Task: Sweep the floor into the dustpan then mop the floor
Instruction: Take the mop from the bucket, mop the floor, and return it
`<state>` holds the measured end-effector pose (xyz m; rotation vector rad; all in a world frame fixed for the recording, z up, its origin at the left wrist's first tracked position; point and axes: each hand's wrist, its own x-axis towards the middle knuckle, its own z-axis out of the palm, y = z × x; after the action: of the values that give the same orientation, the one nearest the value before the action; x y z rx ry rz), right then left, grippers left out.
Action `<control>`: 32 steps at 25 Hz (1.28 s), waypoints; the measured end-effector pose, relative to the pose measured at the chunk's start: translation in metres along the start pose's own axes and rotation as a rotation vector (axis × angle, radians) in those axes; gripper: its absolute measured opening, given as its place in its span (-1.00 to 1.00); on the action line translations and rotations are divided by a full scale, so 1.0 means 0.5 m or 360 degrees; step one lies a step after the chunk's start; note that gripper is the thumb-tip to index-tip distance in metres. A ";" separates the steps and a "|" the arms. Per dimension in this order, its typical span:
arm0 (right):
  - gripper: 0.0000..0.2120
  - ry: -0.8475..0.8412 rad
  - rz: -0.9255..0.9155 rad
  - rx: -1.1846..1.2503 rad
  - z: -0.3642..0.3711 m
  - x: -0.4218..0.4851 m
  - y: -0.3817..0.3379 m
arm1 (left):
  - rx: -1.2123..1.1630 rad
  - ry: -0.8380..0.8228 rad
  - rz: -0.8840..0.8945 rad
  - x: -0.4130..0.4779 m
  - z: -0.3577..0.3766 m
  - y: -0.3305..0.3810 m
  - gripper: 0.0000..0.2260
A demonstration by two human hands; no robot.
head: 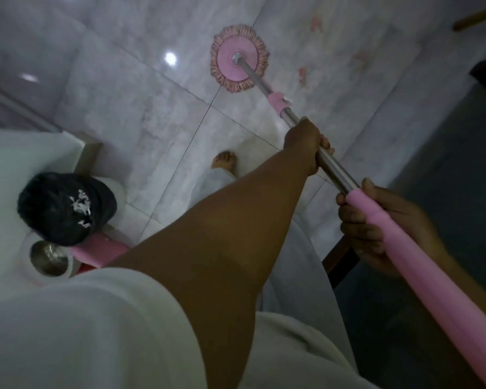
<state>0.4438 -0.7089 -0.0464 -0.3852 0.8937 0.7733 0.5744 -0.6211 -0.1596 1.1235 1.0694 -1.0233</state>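
On the tiled floor point(141, 116) up ahead, pink mop head point(239, 58) lies flat, well beyond both hands. Left hand point(306, 144) wraps round the steel shaft point(337, 173). Right hand point(376, 228) curls round the pink grip point(432, 290), nearer the body.

- one mop point(335, 172), with one round pink mop head point(226, 61), one steel shaft and one long pink grip point(421, 273)
- one pink collar point(277, 101) on the shaft
- two hands, a left hand point(303, 141) and a right hand point(373, 234), both curled round the mop
- one bare foot point(224, 161) in view
- one bin point(59, 214) lined with one black bag
- white paper scraps point(82, 206) in the bin, too bunched to count
- one mop bucket point(96, 249) with one steel spinner basket point(49, 258)
- two bright light spots point(170, 58) on the floor point(141, 113)
- one wooden bar point(477, 16) at the top right edge
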 end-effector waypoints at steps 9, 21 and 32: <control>-0.66 0.0086 -0.0251 0.0319 0.205 0.194 -0.002 | 0.0386 -0.0017 0.0096 0.067 -0.107 0.228 -0.76; -0.64 -0.0076 -0.0391 0.0743 0.177 0.167 0.190 | 0.0755 -0.0044 0.0005 0.042 -0.172 0.094 -0.75; -0.63 -0.0001 -0.0504 0.0968 0.152 0.170 0.076 | 0.0876 -0.0086 -0.0034 0.110 -0.041 0.139 -0.67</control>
<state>0.4904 -0.6007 -0.0704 0.0159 0.9894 0.1880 0.6497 -0.5954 -0.2034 1.5118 0.7728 -1.4053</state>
